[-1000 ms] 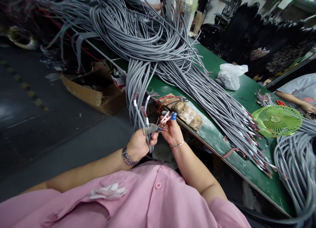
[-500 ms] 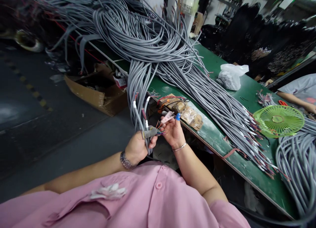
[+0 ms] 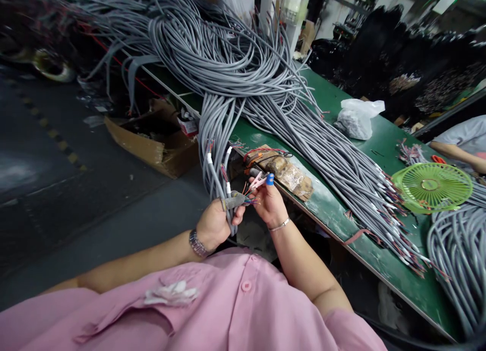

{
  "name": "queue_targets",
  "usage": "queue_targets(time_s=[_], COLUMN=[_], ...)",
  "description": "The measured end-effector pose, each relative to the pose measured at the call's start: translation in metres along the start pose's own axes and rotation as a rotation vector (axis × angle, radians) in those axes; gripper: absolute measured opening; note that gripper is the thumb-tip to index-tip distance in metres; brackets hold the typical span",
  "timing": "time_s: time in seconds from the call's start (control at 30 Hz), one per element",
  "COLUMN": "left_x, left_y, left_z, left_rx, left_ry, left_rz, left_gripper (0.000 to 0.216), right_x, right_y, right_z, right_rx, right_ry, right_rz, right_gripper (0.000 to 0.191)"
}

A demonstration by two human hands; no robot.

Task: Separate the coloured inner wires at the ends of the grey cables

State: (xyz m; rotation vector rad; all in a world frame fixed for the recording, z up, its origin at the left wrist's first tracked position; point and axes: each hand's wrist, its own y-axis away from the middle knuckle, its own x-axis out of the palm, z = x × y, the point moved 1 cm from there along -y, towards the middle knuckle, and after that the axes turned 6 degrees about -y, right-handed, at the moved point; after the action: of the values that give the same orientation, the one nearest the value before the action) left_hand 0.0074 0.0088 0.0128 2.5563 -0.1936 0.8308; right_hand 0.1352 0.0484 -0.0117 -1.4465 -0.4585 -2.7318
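Observation:
My left hand (image 3: 214, 224) is closed round the end of a grey cable (image 3: 231, 201) that hangs off the bench edge, its thumb taped grey. Thin coloured wires (image 3: 251, 201) stick out of that cable end. My right hand (image 3: 269, 201) is closed on a small pink-handled cutter (image 3: 257, 182) held at the wires; its forefinger wears a blue cap. A bundle of hanging grey cables (image 3: 213, 148) drops from the bench just above my hands.
A large heap of grey cables (image 3: 235, 62) covers the green bench (image 3: 326, 209). A taped brown block (image 3: 288, 176), a white plastic bag (image 3: 357, 119) and a green fan grille (image 3: 433, 186) lie on it. An open cardboard box (image 3: 152, 138) sits on the floor. Another person's arm (image 3: 461, 156) rests at the right.
Both hands stay at the cable end; the cutter has tilted slightly and the view has drifted a little to the left and down.

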Motion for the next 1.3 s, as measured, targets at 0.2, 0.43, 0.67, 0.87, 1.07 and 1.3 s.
queue_targets(time_s=[0.2,0.43,0.67,0.87,1.07,1.3], left_x=[-0.004,-0.004,-0.004,-0.002,0.000,-0.007], left_y=[-0.008,-0.001,0.010,0.001,-0.006,-0.009], left_z=[0.007,0.003,-0.001,0.000,0.000,0.008], left_rx=[-0.005,0.007,0.064,0.076,0.080,0.080], left_ry=[-0.017,-0.028,-0.033,-0.002,0.002,-0.059], left_rz=[-0.018,-0.026,-0.043,-0.070,-0.093,-0.077], left_gripper=[0.017,0.016,0.020,0.020,0.020,0.019], right_x=[0.003,0.004,0.002,0.001,0.007,0.007], right_y=[-0.006,0.000,0.006,0.006,0.008,0.007], right_z=[-0.002,0.000,0.003,0.002,0.005,0.002], right_rx=[-0.027,0.055,-0.005,-0.018,-0.013,-0.044], right_ry=[-0.054,-0.070,-0.002,-0.014,-0.039,-0.061], right_rz=[-0.055,-0.023,-0.009,0.015,0.012,0.032], right_gripper=[0.032,0.044,0.033,0.030,0.022,0.023])
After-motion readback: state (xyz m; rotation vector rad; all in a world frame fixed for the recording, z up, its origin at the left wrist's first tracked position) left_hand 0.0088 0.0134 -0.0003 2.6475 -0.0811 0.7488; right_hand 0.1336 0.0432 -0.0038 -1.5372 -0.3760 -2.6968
